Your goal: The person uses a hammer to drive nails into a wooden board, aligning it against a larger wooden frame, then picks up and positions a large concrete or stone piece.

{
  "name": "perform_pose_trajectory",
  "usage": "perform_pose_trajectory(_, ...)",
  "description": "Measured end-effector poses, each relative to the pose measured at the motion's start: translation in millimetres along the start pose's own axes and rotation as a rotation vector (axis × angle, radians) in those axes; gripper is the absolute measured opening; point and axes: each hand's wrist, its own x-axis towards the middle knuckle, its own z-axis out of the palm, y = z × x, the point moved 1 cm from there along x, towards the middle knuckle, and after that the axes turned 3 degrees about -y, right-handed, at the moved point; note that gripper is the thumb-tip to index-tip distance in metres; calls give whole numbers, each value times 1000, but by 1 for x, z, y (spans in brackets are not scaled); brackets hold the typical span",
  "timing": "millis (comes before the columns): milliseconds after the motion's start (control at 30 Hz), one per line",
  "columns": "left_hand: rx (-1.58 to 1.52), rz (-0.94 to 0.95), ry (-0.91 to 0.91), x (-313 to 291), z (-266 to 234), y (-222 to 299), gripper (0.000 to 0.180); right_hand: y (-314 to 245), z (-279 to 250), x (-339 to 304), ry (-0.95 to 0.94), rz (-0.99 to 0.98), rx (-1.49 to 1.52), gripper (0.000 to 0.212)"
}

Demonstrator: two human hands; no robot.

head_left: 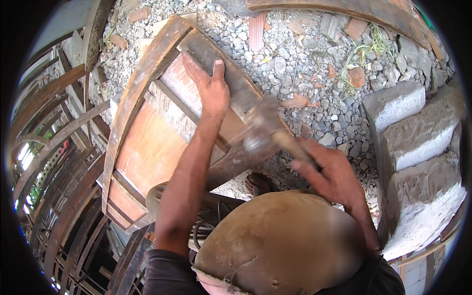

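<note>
A wooden panel (147, 142), framed with weathered boards and battens, lies tilted in front of me. My left hand (215, 93) rests on it near the dark edge plank (236, 73), thumb and forefinger spread apart; its other fingers are mostly hidden. In my right hand (329, 169) is a hammer, gripped by its wooden handle (291, 146). Motion blurs the hammer head (263, 120), which is over the near end of that plank; I cannot tell whether it touches the wood.
Gravel (314, 64) with brick pieces surrounds the panel. Rough concrete blocks (418, 132) stand at the right, and a long curved-looking board (334, 10) lies at the far side. Wooden frames (59, 162) are stacked on the left. A foot (258, 184) shows beneath the panel.
</note>
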Motion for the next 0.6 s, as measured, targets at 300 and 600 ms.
perform_pose_trajectory(300,-18,-181,-192,27,-33,4,115,6,36,28,-421,-155,-258,46)
perform_pose_trajectory(600,17,-184,-193,24,-31,10,114,0,38,24,-478,-70,-223,46)
